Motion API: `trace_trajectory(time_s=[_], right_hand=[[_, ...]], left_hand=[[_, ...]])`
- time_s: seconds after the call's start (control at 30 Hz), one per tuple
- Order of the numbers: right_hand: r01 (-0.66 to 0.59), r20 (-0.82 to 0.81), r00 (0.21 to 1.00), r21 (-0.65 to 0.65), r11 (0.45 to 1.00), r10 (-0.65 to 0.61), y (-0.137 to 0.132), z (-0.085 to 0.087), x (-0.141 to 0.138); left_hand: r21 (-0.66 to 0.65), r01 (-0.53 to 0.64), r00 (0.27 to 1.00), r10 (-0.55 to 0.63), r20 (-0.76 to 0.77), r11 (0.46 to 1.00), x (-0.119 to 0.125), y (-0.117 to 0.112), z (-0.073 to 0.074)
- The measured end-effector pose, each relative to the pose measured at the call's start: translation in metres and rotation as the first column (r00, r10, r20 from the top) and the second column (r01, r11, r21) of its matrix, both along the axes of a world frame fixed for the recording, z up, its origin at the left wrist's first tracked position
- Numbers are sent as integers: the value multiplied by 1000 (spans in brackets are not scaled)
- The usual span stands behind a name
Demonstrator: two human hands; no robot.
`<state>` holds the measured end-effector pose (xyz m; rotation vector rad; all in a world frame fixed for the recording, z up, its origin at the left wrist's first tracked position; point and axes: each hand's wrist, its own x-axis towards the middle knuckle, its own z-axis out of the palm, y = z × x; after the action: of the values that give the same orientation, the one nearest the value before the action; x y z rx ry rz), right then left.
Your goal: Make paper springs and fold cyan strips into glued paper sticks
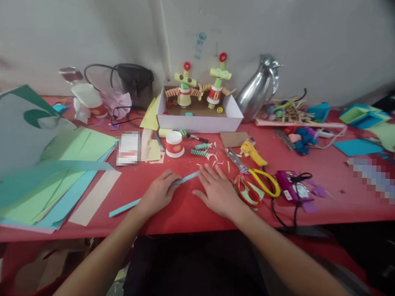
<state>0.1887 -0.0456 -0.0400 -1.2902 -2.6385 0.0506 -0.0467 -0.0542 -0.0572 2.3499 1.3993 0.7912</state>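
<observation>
A narrow light blue paper strip [126, 207] lies slantwise on the red table in front of me. My left hand [160, 192] pinches it near its middle, thumb and fingers closed on the paper. Flat on the table at the strip's far right end rests my right hand [217, 189], fingers stretched out and slightly apart, its fingertips over the paper. Just beyond the hands stand a red and white paper cup [174, 144] and two folded green-and-white paper springs [200, 153]. Right of my right hand lie yellow-handled scissors [264, 180] and red-handled scissors [247, 193].
Coloured paper sheets [77, 161] are stacked at the left. A white box [198, 123] holding two paper figures stands at the back, beside a silver jug [259, 87]. A yellow glue gun [254, 152] and a purple corded device [293, 188] lie to the right.
</observation>
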Motion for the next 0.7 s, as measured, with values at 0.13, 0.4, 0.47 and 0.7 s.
trace_trajectory(time_s=[0.13, 0.4, 0.47, 0.7], right_hand=[[235, -43, 972, 79, 969, -232, 23, 19, 55], [663, 144, 748, -110, 741, -648, 81, 36, 141], [677, 146, 736, -137, 723, -662, 91, 30, 143], [745, 21, 662, -133, 654, -749, 99, 23, 136]], left_hand=[[7, -55, 998, 55, 36, 998, 7, 4, 5], [-6, -142, 990, 142, -13, 990, 19, 15, -2], [-17, -151, 989, 151, -14, 988, 19, 17, -3], [-46, -140, 984, 144, 100, 989, 18, 16, -2]])
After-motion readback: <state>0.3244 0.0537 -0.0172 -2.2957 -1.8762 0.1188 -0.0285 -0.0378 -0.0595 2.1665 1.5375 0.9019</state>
